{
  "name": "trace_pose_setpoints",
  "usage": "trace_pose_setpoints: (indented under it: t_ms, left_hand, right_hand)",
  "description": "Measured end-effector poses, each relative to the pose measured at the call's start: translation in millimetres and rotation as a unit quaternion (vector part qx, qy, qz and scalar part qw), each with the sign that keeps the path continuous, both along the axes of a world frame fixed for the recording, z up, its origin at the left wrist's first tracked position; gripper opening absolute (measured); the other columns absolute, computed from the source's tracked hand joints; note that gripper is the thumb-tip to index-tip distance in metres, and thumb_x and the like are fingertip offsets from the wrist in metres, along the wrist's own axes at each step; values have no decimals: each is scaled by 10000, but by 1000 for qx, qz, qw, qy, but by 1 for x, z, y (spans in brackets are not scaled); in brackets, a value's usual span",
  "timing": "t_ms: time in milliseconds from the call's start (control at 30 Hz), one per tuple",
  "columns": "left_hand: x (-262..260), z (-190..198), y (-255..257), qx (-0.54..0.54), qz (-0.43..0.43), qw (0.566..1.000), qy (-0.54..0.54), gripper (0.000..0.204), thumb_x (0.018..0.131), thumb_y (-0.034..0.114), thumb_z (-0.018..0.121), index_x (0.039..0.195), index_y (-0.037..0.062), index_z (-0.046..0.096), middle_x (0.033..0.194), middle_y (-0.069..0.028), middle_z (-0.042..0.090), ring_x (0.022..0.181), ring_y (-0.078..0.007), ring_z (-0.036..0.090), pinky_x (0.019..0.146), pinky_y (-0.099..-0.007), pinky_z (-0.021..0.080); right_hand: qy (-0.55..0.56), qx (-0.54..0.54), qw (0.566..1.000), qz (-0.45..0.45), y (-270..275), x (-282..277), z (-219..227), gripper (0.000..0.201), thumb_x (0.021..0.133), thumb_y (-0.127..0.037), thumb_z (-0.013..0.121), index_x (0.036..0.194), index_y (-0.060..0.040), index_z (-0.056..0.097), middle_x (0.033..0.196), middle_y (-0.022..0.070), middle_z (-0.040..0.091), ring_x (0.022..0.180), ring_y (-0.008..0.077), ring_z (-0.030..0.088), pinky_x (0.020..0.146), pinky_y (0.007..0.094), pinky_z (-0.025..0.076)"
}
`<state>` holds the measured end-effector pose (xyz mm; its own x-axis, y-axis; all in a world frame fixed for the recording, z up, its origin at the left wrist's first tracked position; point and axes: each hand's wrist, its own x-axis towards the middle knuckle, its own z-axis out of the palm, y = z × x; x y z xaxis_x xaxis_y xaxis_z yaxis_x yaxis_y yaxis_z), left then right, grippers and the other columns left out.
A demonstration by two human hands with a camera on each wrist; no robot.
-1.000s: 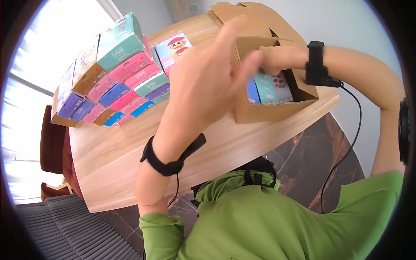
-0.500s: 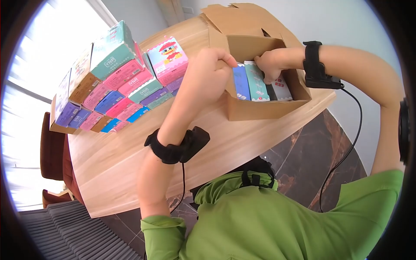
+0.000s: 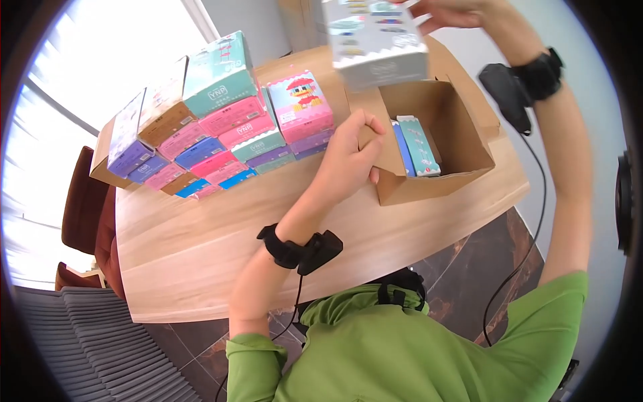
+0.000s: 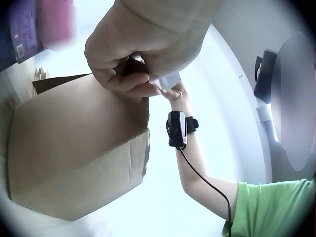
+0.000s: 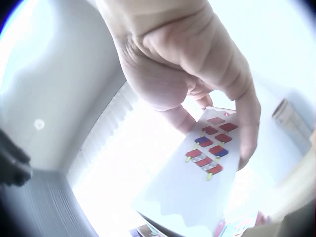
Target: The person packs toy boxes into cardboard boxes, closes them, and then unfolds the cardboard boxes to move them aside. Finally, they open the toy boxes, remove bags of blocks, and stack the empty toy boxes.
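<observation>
My right hand grips a grey toy box by its end, held up over the far edge of the open cardboard carton. In the right wrist view, thumb and fingers span the box, whose pale face carries printed red and blue blocks. With the left hand I pinch the near-left flap of the carton; the left wrist view shows those fingers curled over its cardboard edge. Inside the carton, a teal box and a blue box stand side by side against the left wall.
Stacked toy boxes in teal, pink, brown, blue and purple fill the table's left back. A pink box with a red-roofed figure tops the stack's right end. The wooden table has a rounded front edge. A cable hangs from the right wrist.
My right hand has drawn the grey box out of the carton and raised it up and away. The left hand has come down onto the carton's left flap and grips it.
</observation>
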<state>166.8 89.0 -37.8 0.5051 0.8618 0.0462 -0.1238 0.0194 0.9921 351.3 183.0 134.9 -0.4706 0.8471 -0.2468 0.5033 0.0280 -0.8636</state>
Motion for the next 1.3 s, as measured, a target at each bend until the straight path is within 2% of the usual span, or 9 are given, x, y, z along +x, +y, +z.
trace_pose_setpoints:
  t_ms: [200,533,633,800,867,933,1033,1167,1300]
  left_hand:
    - [-2,-8,-2,-30,-21,999,-35,40,878,73,471,908,88,450,682,3,499,414,-60,437,372,-183,320]
    - [1,-9,0,-19,-31,999,-40,32,877,70,440,888,61,469,669,-14,502,403,-66,431,371,-192,313]
    - [5,-9,0,-26,-29,998,-49,32,873,91,460,890,71,479,687,-7,513,420,-53,428,369,-182,302]
    - [1,-14,0,6,-33,998,-44,44,879,79,436,905,58,465,664,-31,518,421,-77,457,367,-197,331]
    - [4,-19,1,15,-32,998,-58,56,884,100,444,921,66,469,660,-28,523,418,-73,449,367,-188,326]
    - [5,-18,-1,-7,-35,998,-60,65,888,110,447,931,70,472,662,-25,525,417,-70,443,367,-183,321]
    - [4,-7,-4,-37,-31,998,-49,66,890,108,443,934,71,475,667,-21,525,417,-68,440,368,-180,315]
    - [4,-8,-2,-35,-37,998,-48,62,888,95,436,926,66,476,660,-17,519,418,-67,442,367,-182,312]
    - [0,-7,-1,-15,-43,999,-28,62,886,81,429,909,56,480,655,-18,511,419,-68,447,365,-192,323]
  right_hand:
    - [103,-91,990,14,52,-52,-64,469,847,-99,522,1278,-61,340,1192,153,439,980,234,546,847,386,489]
    - [-126,15,992,8,43,-85,-88,642,859,-169,567,1310,51,167,1183,227,427,1032,259,543,863,347,495]
    - [-184,-77,980,-11,28,-86,-85,654,854,-154,564,1314,48,143,1196,227,433,996,260,576,804,324,526]
    - [-99,9,994,42,64,-90,-124,441,853,-182,546,1186,70,404,1210,222,462,940,258,609,784,323,535]
    - [-84,43,993,66,62,-88,-122,281,813,-159,564,984,65,563,1029,185,594,852,218,639,747,311,535]
    - [-276,230,930,74,52,-85,-95,188,761,-103,541,860,40,611,795,134,651,706,183,650,662,295,527]
    - [-125,279,951,47,-3,-53,-51,163,718,-71,486,705,23,618,606,98,632,573,158,623,577,277,499]
    - [-420,186,872,167,-41,-25,-44,244,721,-42,429,526,-7,572,510,65,607,519,149,620,524,265,500]
    - [-569,32,808,147,-55,-16,-101,264,802,-134,529,721,102,613,666,178,633,521,207,635,476,311,519]
